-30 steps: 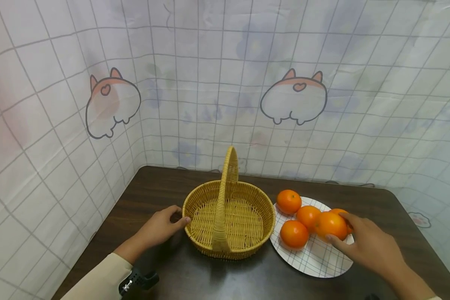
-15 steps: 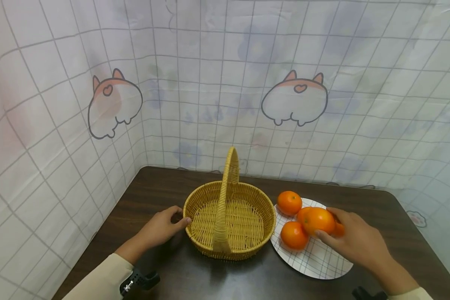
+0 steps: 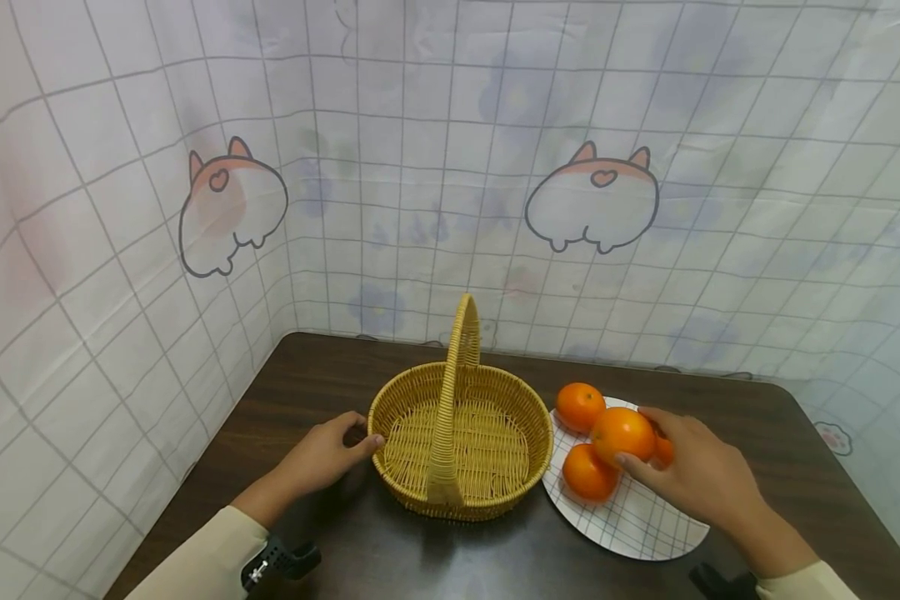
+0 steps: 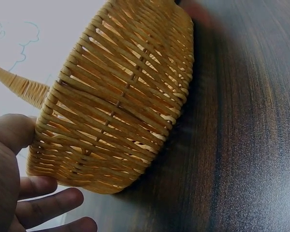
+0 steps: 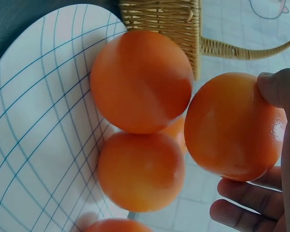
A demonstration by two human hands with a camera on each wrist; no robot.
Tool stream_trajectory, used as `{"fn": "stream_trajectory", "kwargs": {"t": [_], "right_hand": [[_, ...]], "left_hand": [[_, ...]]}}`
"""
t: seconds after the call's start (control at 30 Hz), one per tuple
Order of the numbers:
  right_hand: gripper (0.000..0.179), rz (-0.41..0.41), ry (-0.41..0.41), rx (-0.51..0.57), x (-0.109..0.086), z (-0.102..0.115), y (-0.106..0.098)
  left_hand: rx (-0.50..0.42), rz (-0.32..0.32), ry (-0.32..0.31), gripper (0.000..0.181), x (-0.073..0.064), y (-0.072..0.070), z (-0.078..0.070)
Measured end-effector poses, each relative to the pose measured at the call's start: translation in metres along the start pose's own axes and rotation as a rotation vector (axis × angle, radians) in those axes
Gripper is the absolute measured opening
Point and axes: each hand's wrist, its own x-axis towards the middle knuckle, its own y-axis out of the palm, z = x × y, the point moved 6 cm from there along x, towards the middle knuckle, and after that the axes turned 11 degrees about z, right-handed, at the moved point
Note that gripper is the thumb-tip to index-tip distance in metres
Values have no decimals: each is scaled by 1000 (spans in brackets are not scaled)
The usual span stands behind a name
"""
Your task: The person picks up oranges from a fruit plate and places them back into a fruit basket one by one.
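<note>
In the head view my left hand (image 3: 330,450) pinches the left rim of a yellow wicker basket (image 3: 480,510), thumb over the edge and fingers outside. The left wrist view shows the basket's woven side (image 4: 116,101) beside the thumb. My right hand (image 3: 701,475) grips an orange (image 3: 621,433) between thumb and fingers, raised over a white plate with a grid pattern (image 3: 645,527). Other oranges sit on that plate, one at the back (image 3: 580,407), one at the front (image 3: 589,475), one partly behind the right hand (image 3: 664,450). No fruit lies inside the basket.
The basket's tall arched handle (image 3: 444,417) rises across its middle, front to back. The dark wooden table (image 3: 390,558) ends at a pale gridded cloth (image 3: 405,208) hanging behind and to the left. Plate and basket stand almost touching.
My right hand has lifted the orange off the plate's right side and moved left with it, over the other oranges. The left hand stays at the basket rim.
</note>
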Motion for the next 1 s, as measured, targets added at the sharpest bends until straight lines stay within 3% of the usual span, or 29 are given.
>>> {"fn": "stream_trajectory", "kwargs": {"t": [0.77, 1.0], "right_hand": [[87, -33, -71, 26, 15, 24, 1], [88, -17, -58, 29, 18, 30, 3]], "left_hand": [[4, -8, 3, 41, 0, 0, 0], [-3, -7, 4, 40, 0, 1, 0]]}}
